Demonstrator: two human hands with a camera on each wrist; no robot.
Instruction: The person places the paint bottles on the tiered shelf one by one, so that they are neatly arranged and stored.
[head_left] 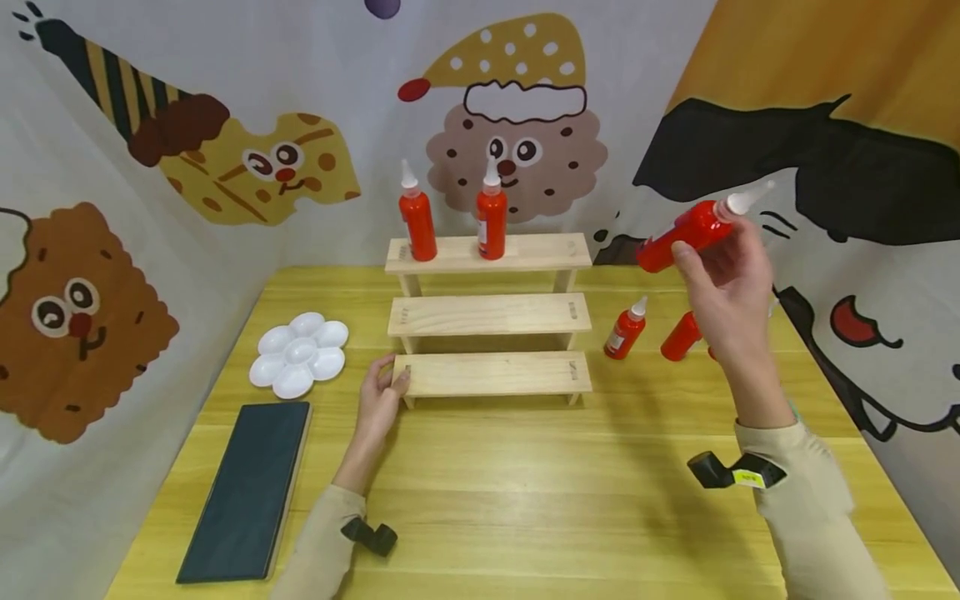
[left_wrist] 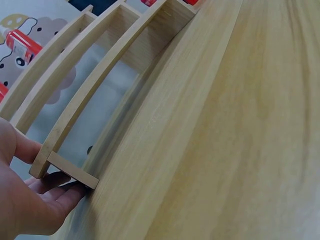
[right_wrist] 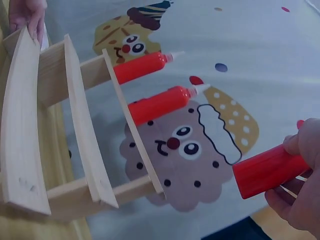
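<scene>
A three-tier wooden shelf [head_left: 491, 375] stands on the table, and two red squeeze bottles with white nozzles, one at the left [head_left: 418, 223] and one near the middle [head_left: 492, 221], stand on its top tier. My left hand [head_left: 380, 396] grips the left end of the lowest tier, thumb on top and fingers beneath, as the left wrist view shows. Raised to the right of the shelf, my right hand [head_left: 731, 287] holds a red squeeze bottle [head_left: 686, 236], tilted with its nozzle up and to the right. The right wrist view shows its red base [right_wrist: 265, 172] pointing toward the shelf.
More red bottles [head_left: 626, 331] stand on the table right of the shelf, some partly hidden behind my right hand and forearm. A white flower-shaped palette [head_left: 300, 354] and a dark flat board [head_left: 246, 492] lie at the left. A cartoon-printed cloth [head_left: 390, 125] hangs behind.
</scene>
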